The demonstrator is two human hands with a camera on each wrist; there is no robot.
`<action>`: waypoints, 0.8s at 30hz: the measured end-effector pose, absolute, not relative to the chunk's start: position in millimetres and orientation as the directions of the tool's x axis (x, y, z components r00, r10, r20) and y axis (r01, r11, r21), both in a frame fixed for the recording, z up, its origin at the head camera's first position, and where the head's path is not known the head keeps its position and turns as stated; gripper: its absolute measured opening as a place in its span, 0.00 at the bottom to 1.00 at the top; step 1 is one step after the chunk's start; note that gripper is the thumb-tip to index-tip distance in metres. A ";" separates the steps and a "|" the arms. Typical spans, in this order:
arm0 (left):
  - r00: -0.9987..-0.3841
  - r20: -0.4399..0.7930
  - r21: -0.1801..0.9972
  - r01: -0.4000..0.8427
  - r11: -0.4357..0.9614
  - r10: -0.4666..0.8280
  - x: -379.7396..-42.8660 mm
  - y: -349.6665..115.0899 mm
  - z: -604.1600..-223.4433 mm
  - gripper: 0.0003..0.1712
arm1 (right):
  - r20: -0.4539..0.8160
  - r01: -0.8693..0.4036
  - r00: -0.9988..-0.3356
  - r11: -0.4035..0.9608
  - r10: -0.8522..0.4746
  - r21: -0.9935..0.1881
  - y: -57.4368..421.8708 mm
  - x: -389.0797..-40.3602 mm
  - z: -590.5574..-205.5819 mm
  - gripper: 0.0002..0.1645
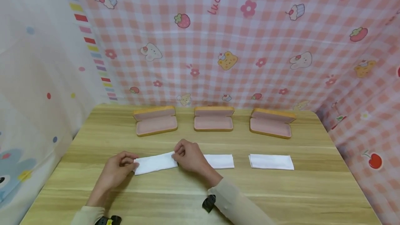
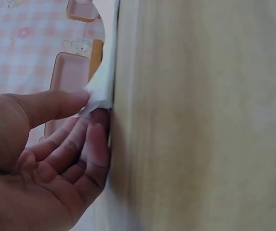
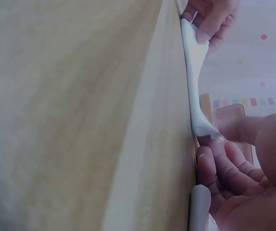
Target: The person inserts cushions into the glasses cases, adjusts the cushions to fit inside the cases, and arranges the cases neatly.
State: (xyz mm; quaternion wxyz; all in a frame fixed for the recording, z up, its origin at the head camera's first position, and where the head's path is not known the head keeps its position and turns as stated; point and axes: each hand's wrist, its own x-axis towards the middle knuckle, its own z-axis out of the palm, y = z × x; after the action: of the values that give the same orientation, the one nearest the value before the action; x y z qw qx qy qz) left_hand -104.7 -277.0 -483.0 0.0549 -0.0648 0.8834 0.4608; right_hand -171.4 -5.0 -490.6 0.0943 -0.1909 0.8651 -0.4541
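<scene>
A folded white cloth (image 1: 154, 163) lies slightly slanted at the left of the table, held at both ends. Its left end is pinched between the thumb and fingers of my left hand (image 1: 117, 169). My right hand (image 1: 190, 155) pinches the other end. Both wrist views show the cloth (image 2: 108, 53) with its ends lifted between thumb and fingers. Beside the right hand lies a second folded white cloth (image 1: 220, 161), partly hidden by that hand. Farther right is a third folded white cloth (image 1: 272, 161), untouched.
Along the back of the wooden table (image 1: 312, 197) stand three open cases with pink lining: a left case (image 1: 157, 125), a middle case (image 1: 214, 123) and a right case (image 1: 270, 128). A checked curtain (image 1: 200, 44) hangs behind them.
</scene>
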 end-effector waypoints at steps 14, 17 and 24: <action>-0.966 -0.227 0.728 -0.253 0.638 -0.124 -105.4 -270.6 -476.9 0.17 | -0.067 -0.198 -0.905 0.555 -0.420 -0.808 -5.5 -173.4 -485.3 0.10; -0.962 -0.235 0.728 -0.268 0.631 -0.138 -105.9 -269.7 -475.8 0.16 | -0.065 -0.189 -0.908 0.544 -0.414 -0.817 -4.5 -174.1 -485.5 0.07; -0.953 -0.251 0.747 -0.301 0.592 -0.168 -106.8 -272.5 -477.0 0.14 | -0.033 -0.205 -0.912 0.525 -0.409 -0.826 -3.5 -175.1 -487.6 0.04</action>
State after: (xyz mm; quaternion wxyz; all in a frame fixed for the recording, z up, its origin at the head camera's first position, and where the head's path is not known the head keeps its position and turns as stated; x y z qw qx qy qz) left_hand -106.8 -272.5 -477.0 0.0771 -0.1320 0.8890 0.4317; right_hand -175.1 -3.5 -487.6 0.1122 -0.1772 0.8660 -0.4540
